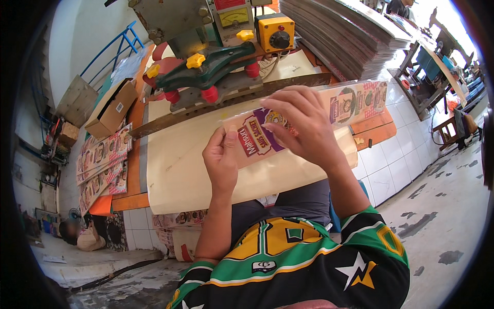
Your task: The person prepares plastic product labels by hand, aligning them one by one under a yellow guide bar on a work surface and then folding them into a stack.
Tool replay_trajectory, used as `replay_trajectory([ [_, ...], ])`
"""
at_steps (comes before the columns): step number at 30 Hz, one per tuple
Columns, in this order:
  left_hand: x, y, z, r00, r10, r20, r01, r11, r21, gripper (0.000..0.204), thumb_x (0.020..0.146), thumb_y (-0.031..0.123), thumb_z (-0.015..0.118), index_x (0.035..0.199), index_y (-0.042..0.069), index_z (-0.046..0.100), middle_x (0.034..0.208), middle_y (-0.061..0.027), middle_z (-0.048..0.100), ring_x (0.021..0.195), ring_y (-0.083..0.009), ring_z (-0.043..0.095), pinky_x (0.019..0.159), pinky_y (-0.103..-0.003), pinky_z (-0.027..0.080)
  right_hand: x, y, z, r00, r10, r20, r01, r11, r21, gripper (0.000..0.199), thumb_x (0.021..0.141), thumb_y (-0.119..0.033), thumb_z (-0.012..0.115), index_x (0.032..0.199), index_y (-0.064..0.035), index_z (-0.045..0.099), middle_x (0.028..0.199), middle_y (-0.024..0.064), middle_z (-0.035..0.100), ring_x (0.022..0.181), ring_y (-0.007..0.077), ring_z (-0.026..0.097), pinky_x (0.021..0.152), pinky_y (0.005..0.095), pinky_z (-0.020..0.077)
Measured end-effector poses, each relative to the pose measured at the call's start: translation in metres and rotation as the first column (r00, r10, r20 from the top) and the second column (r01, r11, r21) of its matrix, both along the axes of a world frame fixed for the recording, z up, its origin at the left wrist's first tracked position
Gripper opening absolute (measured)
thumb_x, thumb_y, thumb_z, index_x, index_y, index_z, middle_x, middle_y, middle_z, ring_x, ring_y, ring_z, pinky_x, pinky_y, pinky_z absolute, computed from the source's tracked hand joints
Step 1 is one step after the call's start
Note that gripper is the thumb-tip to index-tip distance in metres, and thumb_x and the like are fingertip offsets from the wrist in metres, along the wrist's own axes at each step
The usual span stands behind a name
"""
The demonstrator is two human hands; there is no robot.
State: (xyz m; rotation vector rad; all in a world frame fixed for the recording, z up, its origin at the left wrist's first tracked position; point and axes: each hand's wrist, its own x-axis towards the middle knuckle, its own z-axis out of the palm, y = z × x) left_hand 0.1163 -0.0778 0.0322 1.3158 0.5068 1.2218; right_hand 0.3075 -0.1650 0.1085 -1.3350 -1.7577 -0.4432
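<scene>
A long printed plastic sheet (248,138), pinkish with a purple and red label and a clear glossy margin, slants up over the cream work surface toward the right. My left hand (222,160) pinches its left end between thumb and fingers. Bent over the label, my right hand (307,126) grips the sheet near its upper edge, with thumb in front and fingers curled at the top; part of the print is hidden beneath it. The far right part of the sheet extends past my right wrist.
Beyond the sheet stands a machine with a green clamp arm (206,72), yellow knobs and red feet, behind a long metal bar (296,82). A yellow control box (275,33) sits beside it. At left are a cardboard box (110,110) and piled printed sheets (105,149); tall stacked boards (345,41) rise behind right.
</scene>
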Motion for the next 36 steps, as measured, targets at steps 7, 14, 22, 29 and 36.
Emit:
replay_trajectory([
  [7,0.004,-0.017,0.026,0.997,0.017,-0.069,-0.011,0.995,0.096,0.028,0.108,0.019,0.059,0.121,-0.005,0.066,0.107,-0.0038,0.069,0.095,-0.0062,0.06,0.086,-0.023,0.049,-0.02,0.023,0.005,0.998,0.018,0.055,-0.021,0.997,0.068,0.038,0.081,-0.017,0.078,0.118,-0.0111,0.072,0.111,0.0044,0.067,0.109,0.0264,0.061,0.096,0.0414,0.0471],
  [14,0.007,-0.02,0.025,0.999,0.033,-0.041,-0.027,0.991,0.13,0.03,0.107,0.022,0.061,0.118,-0.005,0.067,0.1,-0.0015,0.069,0.088,-0.003,0.058,0.076,-0.02,0.048,-0.027,0.033,0.01,0.988,0.068,0.136,-0.084,0.99,0.113,0.026,0.073,-0.017,0.072,0.098,-0.0096,0.071,0.1,0.0023,0.065,0.101,0.022,0.06,0.091,0.0377,0.047],
  [22,0.005,-0.019,0.015,0.997,0.009,-0.071,0.005,0.982,0.189,0.027,0.107,0.017,0.062,0.118,-0.007,0.066,0.096,-0.0019,0.069,0.087,-0.0041,0.059,0.076,-0.02,0.048,-0.03,0.027,0.017,0.976,0.069,0.206,-0.085,0.994,0.068,0.023,0.067,-0.014,0.073,0.089,-0.0083,0.069,0.088,0.0008,0.062,0.089,0.0198,0.062,0.078,0.0344,0.049],
  [29,0.009,-0.021,0.012,0.993,0.096,-0.073,-0.074,0.963,0.259,0.025,0.106,0.016,0.062,0.113,-0.007,0.067,0.087,-0.0012,0.067,0.079,-0.0036,0.057,0.07,-0.02,0.047,-0.037,0.02,0.015,0.963,0.087,0.256,-0.095,0.995,0.021,0.016,0.068,-0.015,0.071,0.081,-0.0083,0.064,0.083,0.0016,0.057,0.082,0.0191,0.063,0.067,0.0326,0.0496],
  [36,0.007,-0.017,0.006,0.968,0.171,-0.185,-0.094,0.926,0.366,0.017,0.105,0.01,0.06,0.104,-0.005,0.067,0.075,-0.0014,0.062,0.072,-0.0034,0.051,0.062,-0.022,0.043,-0.041,0.012,0.012,0.959,0.047,0.278,-0.046,0.999,-0.013,0.014,0.072,-0.014,0.07,0.083,-0.0077,0.063,0.084,0.0019,0.058,0.08,0.0192,0.062,0.068,0.033,0.0488],
])
